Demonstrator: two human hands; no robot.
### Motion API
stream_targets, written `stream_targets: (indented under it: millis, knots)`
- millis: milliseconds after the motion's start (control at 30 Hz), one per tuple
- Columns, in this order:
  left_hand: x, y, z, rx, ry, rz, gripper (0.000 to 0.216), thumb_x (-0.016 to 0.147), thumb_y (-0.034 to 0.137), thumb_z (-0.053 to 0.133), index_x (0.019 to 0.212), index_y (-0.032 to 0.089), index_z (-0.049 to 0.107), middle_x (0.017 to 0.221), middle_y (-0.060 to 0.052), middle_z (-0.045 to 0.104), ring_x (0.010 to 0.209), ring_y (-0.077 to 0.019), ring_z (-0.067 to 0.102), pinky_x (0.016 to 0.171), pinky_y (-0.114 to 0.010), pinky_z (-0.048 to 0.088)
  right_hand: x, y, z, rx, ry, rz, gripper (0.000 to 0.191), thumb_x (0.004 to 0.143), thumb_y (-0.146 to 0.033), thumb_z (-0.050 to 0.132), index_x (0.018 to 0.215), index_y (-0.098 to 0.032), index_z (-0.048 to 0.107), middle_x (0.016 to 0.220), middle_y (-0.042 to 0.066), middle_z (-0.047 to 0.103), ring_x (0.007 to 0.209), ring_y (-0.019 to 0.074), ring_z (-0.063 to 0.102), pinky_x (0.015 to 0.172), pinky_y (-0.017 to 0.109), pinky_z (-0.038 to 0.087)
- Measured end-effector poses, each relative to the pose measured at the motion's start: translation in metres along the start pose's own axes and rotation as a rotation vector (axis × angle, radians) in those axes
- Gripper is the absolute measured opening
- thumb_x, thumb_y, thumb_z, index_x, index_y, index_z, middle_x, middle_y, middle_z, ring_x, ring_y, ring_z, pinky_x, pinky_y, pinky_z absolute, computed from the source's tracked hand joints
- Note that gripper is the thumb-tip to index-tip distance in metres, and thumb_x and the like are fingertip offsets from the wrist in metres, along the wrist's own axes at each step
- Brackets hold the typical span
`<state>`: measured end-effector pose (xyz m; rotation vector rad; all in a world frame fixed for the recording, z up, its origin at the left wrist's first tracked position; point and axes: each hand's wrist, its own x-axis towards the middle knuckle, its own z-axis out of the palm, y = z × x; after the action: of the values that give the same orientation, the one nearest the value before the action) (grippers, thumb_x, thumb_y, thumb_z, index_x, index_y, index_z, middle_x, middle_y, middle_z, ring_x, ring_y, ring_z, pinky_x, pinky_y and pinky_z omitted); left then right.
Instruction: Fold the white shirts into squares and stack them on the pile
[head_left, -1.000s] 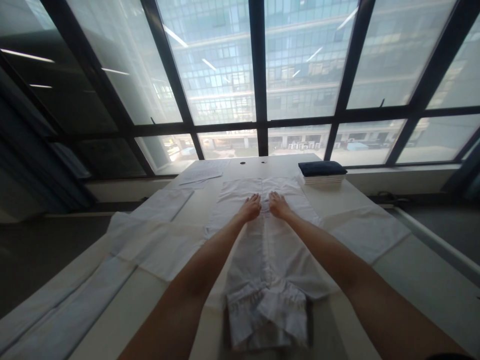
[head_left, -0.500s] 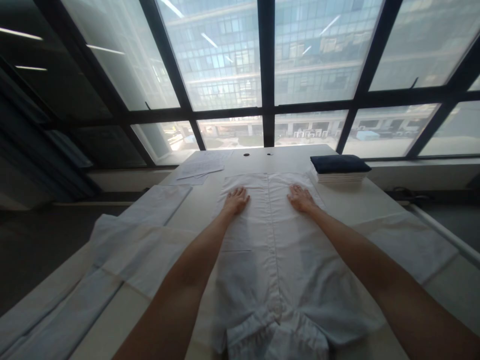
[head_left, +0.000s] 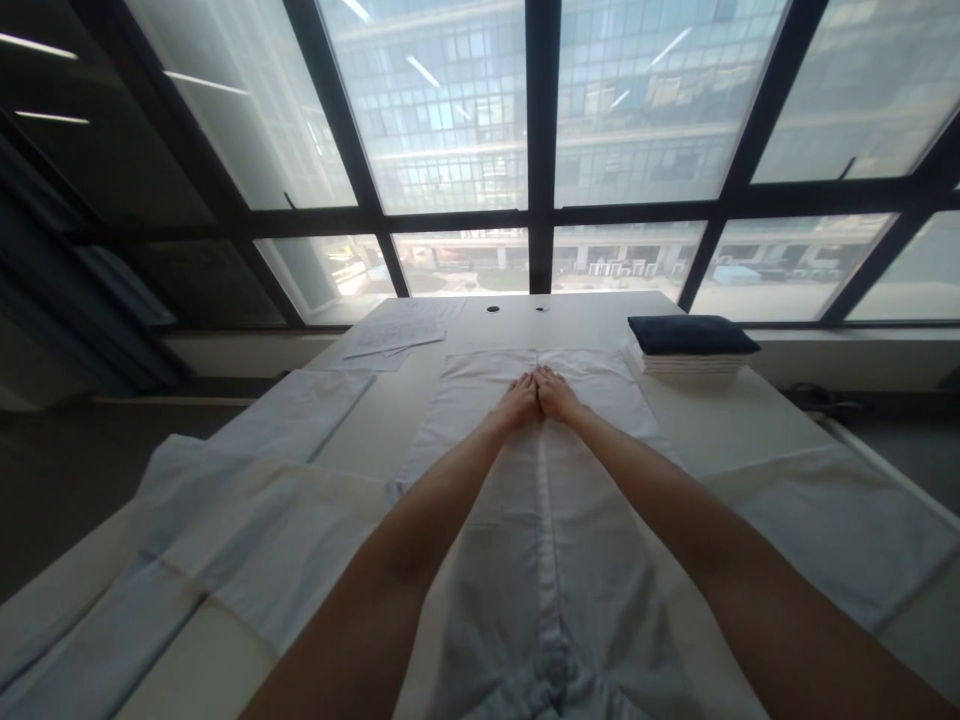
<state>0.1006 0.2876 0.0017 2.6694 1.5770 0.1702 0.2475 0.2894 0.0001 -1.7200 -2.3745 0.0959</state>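
Observation:
A white button-front garment (head_left: pixel 502 560), like a shirt or coat, lies spread on the table with its placket running down the middle. Its gathered collar end is nearest me, cut off by the lower picture edge. My left hand (head_left: pixel 519 400) rests palm down on the cloth just left of the placket, towards the far hem. Beside it, touching at the thumb side, my right hand (head_left: pixel 556 394) lies just right of the placket. The fingers of both hands point away from me, laid on the cloth; the thumbs are hidden between the hands.
The garment's sleeves (head_left: pixel 832 530) stretch out to both sides. More white cloth (head_left: pixel 292 405) lies along the left table edge. Paper sheets (head_left: pixel 397 330) are at the far left. A dark blue folded cloth (head_left: pixel 690 334) tops a white stack (head_left: pixel 694 364) at the far right. Windows (head_left: pixel 457 110) rise behind the table (head_left: pixel 600 312).
Both hands have slid inward over the garment, from apart on either side to together at the placket. The view has shifted slightly.

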Motion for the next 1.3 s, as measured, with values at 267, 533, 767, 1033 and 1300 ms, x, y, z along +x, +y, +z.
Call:
stream_targets:
  millis: [267, 533, 767, 1033, 1300]
  knots:
    - [0.012, -0.064, -0.009, 0.012, -0.079, -0.057, 0.061, 0.107, 0.043, 0.021, 0.163, 0.02, 0.023, 0.17, -0.008, 0.018, 0.157, -0.0264, 0.015, 0.124, -0.053, 0.016, 0.019, 0.065, -0.003, -0.015, -0.092, 0.055, 0.066, 0.105, -0.047, 0.023, 0.162, -0.014, 0.027, 0.17, 0.012, 0.018, 0.156, 0.0262, 0.015, 0.124, 0.052, 0.013]
    - [-0.005, -0.13, -0.033, 0.034, -0.074, -0.394, 0.062, 0.105, 0.03, 0.02, 0.16, 0.001, 0.023, 0.167, -0.023, 0.019, 0.156, -0.0315, 0.017, 0.124, -0.054, 0.017, 0.019, 0.131, -0.014, -0.03, -0.074, 0.366, 0.067, 0.104, -0.043, 0.022, 0.161, -0.007, 0.026, 0.17, 0.016, 0.018, 0.156, 0.0275, 0.014, 0.125, 0.049, 0.012]
    - [0.038, -0.06, -0.012, -0.025, -0.067, -0.146, 0.061, 0.103, 0.028, 0.029, 0.162, 0.013, 0.024, 0.17, -0.013, 0.019, 0.157, -0.0233, 0.015, 0.125, -0.047, 0.016, 0.047, 0.061, -0.004, -0.022, 0.039, 0.084, 0.062, 0.104, -0.032, 0.022, 0.16, -0.007, 0.028, 0.17, 0.014, 0.018, 0.157, 0.0263, 0.012, 0.125, 0.052, 0.011]
    - [0.061, -0.037, -0.005, -0.053, -0.076, -0.013, 0.061, 0.105, 0.033, 0.023, 0.163, 0.015, 0.022, 0.17, -0.01, 0.019, 0.157, -0.026, 0.016, 0.124, -0.053, 0.016, 0.06, 0.029, 0.0, 0.03, -0.102, -0.047, 0.06, 0.106, -0.034, 0.018, 0.161, -0.011, 0.026, 0.169, 0.013, 0.021, 0.156, 0.0267, 0.016, 0.124, 0.055, 0.013]
    - [0.063, -0.052, -0.014, -0.022, -0.099, -0.146, 0.062, 0.105, 0.053, 0.018, 0.163, 0.032, 0.024, 0.171, 0.001, 0.016, 0.157, -0.0307, 0.013, 0.124, -0.059, 0.013, 0.065, 0.048, -0.006, 0.044, -0.079, 0.056, 0.065, 0.104, -0.053, 0.027, 0.161, -0.022, 0.03, 0.17, 0.009, 0.02, 0.156, 0.0285, 0.017, 0.124, 0.057, 0.013]
